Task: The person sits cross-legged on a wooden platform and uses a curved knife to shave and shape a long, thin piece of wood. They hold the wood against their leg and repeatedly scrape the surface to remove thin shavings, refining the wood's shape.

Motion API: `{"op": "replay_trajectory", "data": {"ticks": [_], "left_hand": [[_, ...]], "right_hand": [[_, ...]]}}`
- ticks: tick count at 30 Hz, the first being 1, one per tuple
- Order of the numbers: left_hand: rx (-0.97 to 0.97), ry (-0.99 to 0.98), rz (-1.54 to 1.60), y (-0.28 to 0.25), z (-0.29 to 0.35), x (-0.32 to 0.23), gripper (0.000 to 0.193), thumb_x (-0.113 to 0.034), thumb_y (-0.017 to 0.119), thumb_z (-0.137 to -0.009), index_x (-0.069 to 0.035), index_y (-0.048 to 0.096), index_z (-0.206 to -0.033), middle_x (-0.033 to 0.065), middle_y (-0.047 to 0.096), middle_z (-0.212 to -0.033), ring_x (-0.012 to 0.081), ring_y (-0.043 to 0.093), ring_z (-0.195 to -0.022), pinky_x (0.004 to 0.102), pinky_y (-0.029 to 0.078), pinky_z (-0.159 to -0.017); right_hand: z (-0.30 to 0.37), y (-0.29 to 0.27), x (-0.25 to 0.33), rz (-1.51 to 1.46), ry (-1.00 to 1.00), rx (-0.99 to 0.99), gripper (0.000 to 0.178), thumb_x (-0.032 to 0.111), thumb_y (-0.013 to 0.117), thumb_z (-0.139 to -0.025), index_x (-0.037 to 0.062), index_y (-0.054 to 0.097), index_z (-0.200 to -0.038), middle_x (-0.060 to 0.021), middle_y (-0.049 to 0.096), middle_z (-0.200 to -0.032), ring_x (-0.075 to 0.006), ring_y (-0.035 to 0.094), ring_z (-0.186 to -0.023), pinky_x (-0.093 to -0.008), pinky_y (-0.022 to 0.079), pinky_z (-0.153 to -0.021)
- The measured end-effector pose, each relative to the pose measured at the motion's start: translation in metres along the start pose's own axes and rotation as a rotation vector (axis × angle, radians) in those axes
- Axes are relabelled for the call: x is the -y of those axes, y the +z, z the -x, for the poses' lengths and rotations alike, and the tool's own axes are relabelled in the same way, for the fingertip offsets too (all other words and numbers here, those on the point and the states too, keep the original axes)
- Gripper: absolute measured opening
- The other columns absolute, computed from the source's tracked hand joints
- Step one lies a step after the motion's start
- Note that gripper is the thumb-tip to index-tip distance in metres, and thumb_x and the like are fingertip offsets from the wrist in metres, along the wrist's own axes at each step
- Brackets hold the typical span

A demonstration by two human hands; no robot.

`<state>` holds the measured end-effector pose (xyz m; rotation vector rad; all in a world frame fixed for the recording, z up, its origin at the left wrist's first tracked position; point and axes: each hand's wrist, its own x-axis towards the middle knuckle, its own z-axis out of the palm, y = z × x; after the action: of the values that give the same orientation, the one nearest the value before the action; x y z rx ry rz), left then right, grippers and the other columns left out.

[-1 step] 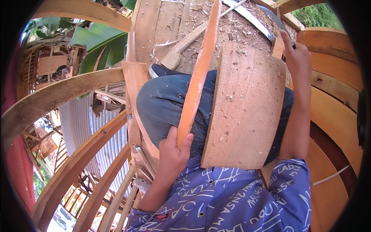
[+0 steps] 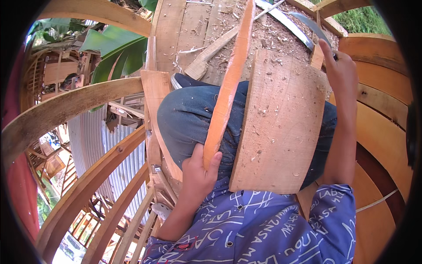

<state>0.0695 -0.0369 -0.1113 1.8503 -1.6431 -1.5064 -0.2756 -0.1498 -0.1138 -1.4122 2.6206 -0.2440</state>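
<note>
1. One left hand (image 2: 198, 174) is curled into a fist round the lower end of a long orange-brown wood strip (image 2: 227, 94), its thumb lying along the strip's right side
2. From that grip the strip slants up and a little to the right, over the thigh, and runs out at the top edge of the view
3. The right hand (image 2: 343, 75), further up and well to the right, has its fingers folded round the dark handle of a curved grey blade (image 2: 310, 23), index finger extended; the blade stands well apart from the strip
4. Between the hands, a broad flat board (image 2: 281, 125) lies across the lap, just beside the strip without touching it, dotted with shavings (image 2: 273, 34)
5. Under both pieces are blue jeans (image 2: 182, 116), with a patterned blue-violet shirt (image 2: 263, 229) nearest the viewer
6. Past the board, more shavings cover the floor planks (image 2: 168, 44), where a wooden stick (image 2: 206, 60) lies aslant
7. Outermost, curved timber ribs (image 2: 66, 100) and corrugated metal sheets (image 2: 88, 132) show at left, orange-brown wall planks (image 2: 376, 121) at right
</note>
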Motion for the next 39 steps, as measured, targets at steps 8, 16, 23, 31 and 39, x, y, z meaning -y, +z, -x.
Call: {"op": "replay_trajectory", "data": {"ticks": [8,16,23,31,39], "left_hand": [[-0.098,0.068,-0.128,0.011,0.004,-0.001,0.028,-0.024,0.062,-0.089,0.000,0.048,-0.088,0.0208,0.058,-0.062,0.0397,0.061,-0.059,0.0405,0.045,-0.050],[-0.124,0.064,-0.188,0.018,0.003,-0.003,0.031,-0.028,0.060,-0.090,-0.001,0.046,-0.086,0.0216,0.055,-0.059,0.0418,0.059,-0.057,0.0432,0.043,-0.047],[-0.174,0.139,-0.227,0.020,0.009,0.008,0.031,-0.028,0.060,-0.090,0.000,0.047,-0.086,0.0225,0.055,-0.059,0.0419,0.059,-0.056,0.0441,0.043,-0.048],[-0.087,0.064,-0.141,0.013,0.007,-0.006,0.028,-0.025,0.058,-0.091,0.000,0.047,-0.086,0.0203,0.052,-0.056,0.0391,0.058,-0.053,0.0413,0.042,-0.048],[-0.050,0.013,-0.056,0.007,0.001,-0.013,0.027,-0.024,0.057,-0.092,0.000,0.046,-0.084,0.0168,0.048,-0.055,0.0289,0.054,-0.048,0.0361,0.038,-0.048]], "right_hand": [[0.105,0.021,0.054,-0.043,-0.499,0.307,0.056,0.057,0.066,-0.076,0.0021,0.064,-0.066,-0.0163,0.058,-0.056,-0.0317,0.060,-0.053,-0.0401,0.047,-0.052],[0.083,0.045,0.049,0.084,-0.551,0.093,0.075,0.074,0.051,-0.075,0.0020,0.065,-0.062,-0.0134,0.057,-0.051,-0.0276,0.061,-0.050,-0.0371,0.048,-0.048],[-0.033,0.017,-0.029,-0.027,0.038,-0.016,0.080,0.075,0.043,-0.081,-0.0002,0.063,-0.061,-0.0163,0.055,-0.052,-0.0285,0.059,-0.053,-0.0412,0.048,-0.055],[0.101,0.013,0.049,-0.034,-0.549,0.246,0.069,0.066,0.051,-0.081,0.0019,0.066,-0.060,-0.0151,0.059,-0.054,-0.0285,0.061,-0.051,-0.0374,0.048,-0.049],[0.063,0.039,0.057,0.022,-0.483,0.210,0.077,0.073,0.047,-0.079,0.0008,0.065,-0.061,-0.0162,0.060,-0.057,-0.0282,0.063,-0.058,-0.0379,0.049,-0.055]]}}
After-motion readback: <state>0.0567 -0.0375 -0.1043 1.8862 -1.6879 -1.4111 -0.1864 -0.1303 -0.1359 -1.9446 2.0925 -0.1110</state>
